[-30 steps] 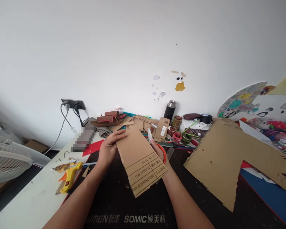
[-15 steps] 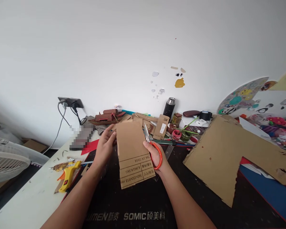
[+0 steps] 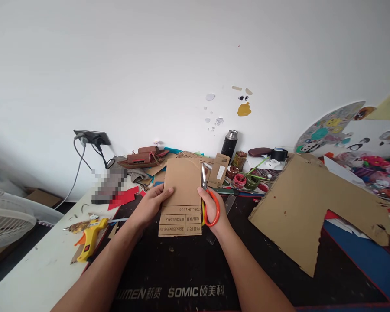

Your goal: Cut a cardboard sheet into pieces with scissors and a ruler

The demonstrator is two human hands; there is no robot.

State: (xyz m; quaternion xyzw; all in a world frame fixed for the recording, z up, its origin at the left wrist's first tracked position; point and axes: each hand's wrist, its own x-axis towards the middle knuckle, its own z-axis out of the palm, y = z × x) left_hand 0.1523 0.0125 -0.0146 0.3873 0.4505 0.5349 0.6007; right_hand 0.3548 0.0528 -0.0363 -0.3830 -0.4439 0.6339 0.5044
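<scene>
A rectangular piece of brown cardboard (image 3: 182,186) with printed text along its lower part is held up over the black mat. My left hand (image 3: 154,200) grips its left edge, thumb on the front face and fingers behind. In my right hand (image 3: 212,208) are scissors (image 3: 218,210) with orange-red handles, a bit of yellow showing on the inner side. Their blades point up beside the cardboard's right edge. My right thumb lies at that edge, and the fingers behind are mostly hidden.
A large cardboard sheet (image 3: 295,208) lies on the right. At the left is a yellow glue gun (image 3: 91,238). Behind stand a model boat (image 3: 144,158), a black flask (image 3: 230,145) and paint jars (image 3: 239,180). A ruler (image 3: 229,203) lies beyond my right hand.
The cardboard has straightened from a tilt and risen slightly. My left hand, which was open beside it, has taken hold of its left edge. The camera view has shifted a little.
</scene>
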